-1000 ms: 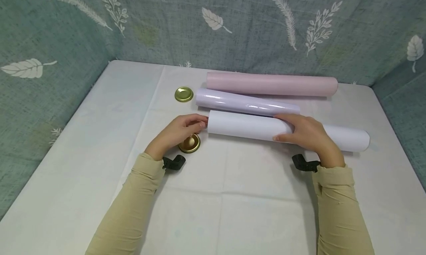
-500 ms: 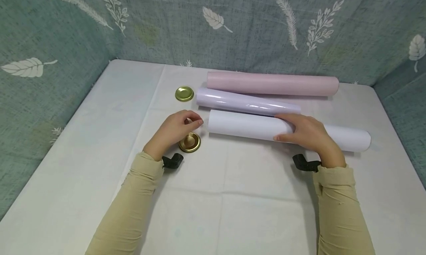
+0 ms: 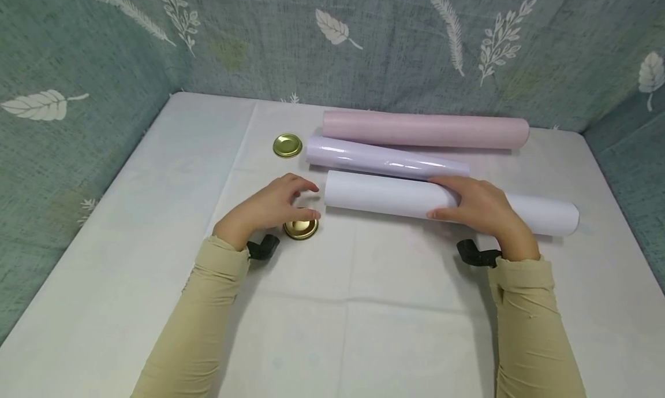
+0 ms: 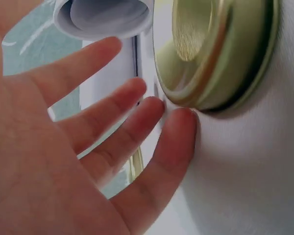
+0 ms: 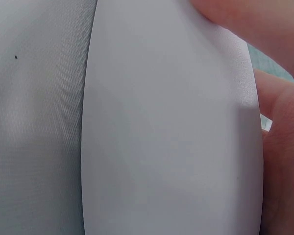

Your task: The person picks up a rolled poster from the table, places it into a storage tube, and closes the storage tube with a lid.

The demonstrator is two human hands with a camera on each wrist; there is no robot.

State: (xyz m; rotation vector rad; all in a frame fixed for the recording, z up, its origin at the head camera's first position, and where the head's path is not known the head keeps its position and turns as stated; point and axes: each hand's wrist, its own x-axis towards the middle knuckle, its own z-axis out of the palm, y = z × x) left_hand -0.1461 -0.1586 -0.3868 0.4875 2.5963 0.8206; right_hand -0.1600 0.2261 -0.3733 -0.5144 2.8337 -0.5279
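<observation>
Reaching with spread fingers, left hand [image 3: 267, 208] nears gold cap [image 3: 301, 229]; right hand [image 3: 480, 207] clasps white tube [image 3: 384, 194]. Next: pinch the cap.

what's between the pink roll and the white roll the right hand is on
In the head view, a glossy lilac roll lies between the pink roll and the white roll, which the right hand grips.

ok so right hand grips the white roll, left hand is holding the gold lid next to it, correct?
Not quite. The left hand isn't holding the gold lid: the left wrist view shows its fingers spread, at most a fingertip at the rim. The right hand does grip the white roll.
</observation>
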